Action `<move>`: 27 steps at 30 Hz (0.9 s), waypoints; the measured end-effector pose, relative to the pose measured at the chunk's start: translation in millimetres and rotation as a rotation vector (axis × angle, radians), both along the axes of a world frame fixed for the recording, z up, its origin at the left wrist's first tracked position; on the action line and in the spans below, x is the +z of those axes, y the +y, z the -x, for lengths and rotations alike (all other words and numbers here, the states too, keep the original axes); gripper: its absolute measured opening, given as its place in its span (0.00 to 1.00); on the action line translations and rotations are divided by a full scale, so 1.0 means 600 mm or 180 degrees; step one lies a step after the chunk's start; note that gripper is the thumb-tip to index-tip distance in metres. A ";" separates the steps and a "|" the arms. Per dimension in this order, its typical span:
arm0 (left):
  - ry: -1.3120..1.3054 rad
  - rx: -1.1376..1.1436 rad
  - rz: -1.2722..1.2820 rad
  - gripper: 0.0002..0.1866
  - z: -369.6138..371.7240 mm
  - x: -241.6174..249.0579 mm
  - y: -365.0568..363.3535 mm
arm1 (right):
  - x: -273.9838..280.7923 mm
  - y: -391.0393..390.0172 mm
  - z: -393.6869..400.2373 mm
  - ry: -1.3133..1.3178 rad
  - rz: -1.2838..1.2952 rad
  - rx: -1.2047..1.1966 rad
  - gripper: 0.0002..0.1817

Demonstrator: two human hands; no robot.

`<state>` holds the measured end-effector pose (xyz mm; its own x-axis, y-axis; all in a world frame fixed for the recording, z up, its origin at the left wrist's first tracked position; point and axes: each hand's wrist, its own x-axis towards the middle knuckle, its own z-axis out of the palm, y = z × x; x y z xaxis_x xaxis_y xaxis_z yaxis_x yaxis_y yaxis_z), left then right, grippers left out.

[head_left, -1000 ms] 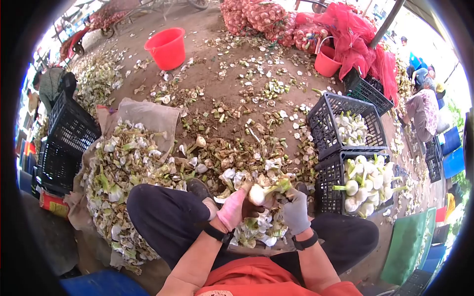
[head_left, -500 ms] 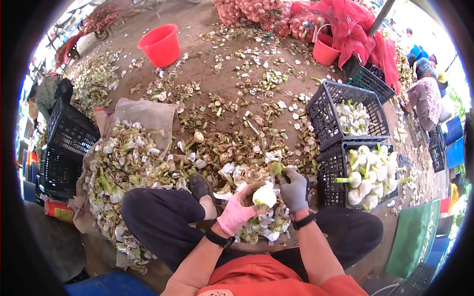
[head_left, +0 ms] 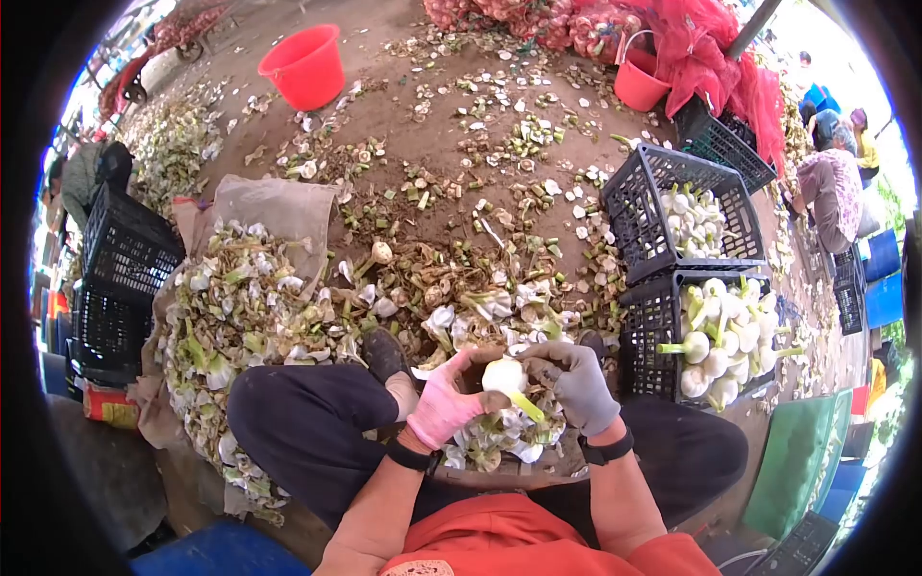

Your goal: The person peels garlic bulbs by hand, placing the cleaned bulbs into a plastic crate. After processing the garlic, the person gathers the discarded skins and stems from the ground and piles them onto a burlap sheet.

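A white garlic bulb [head_left: 503,376] is held in front of my lap, its short green stem pointing down to the right. My left hand [head_left: 449,401], in a pink glove with soiled fingertips, is closed around the bulb's left side. At its right side is my right hand [head_left: 582,388] in a grey glove, fingers bent in and pressed against the bulb. Whether those fingers also pinch a bit of skin cannot be made out. Beneath both hands lies a heap of garlic peelings [head_left: 499,444].
At right, a black crate [head_left: 648,331] holds stemmed garlic bulbs, with another crate [head_left: 634,216] behind it. A peelings pile [head_left: 245,336] spreads over sacking at left. Farther off are a red bucket [head_left: 303,69], a handled bucket [head_left: 639,82] and a seated person [head_left: 828,192].
The bulb has turned so its stem now points down right. My right hand has come in against it, and the green piece of skin it held is gone from its fingers.
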<state>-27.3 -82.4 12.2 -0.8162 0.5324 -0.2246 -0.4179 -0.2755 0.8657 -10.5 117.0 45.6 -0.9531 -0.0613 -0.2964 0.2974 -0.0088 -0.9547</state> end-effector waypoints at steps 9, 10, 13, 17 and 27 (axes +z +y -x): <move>-0.1364 -0.0100 -0.1718 0.36 -0.008 0.005 0.004 | 0.000 -0.014 0.003 0.0480 -0.1005 -0.0011 0.07; -0.1557 -0.0203 -0.1819 0.37 -0.010 0.009 0.004 | -0.035 -0.007 0.008 0.0317 -0.1495 0.0090 0.08; -0.1176 -0.0429 -0.1790 0.39 -0.005 -0.005 0.006 | -0.107 0.024 0.007 0.0285 -0.2319 0.0289 0.12; -0.0789 0.0064 -0.1326 0.42 0.000 0.001 0.009 | -0.081 0.021 -0.018 0.0927 -0.2476 0.0017 0.20; -0.0505 0.0617 0.0483 0.16 0.010 -0.043 0.031 | -0.071 -0.025 -0.021 -0.0289 0.1169 -0.0105 0.29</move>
<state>-33.3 -63.6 -13.4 -0.8477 0.3205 -0.4228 -0.5037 -0.2357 0.8311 2.4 101.9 2.8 -0.9272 -0.1490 -0.3436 0.3745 -0.3564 -0.8560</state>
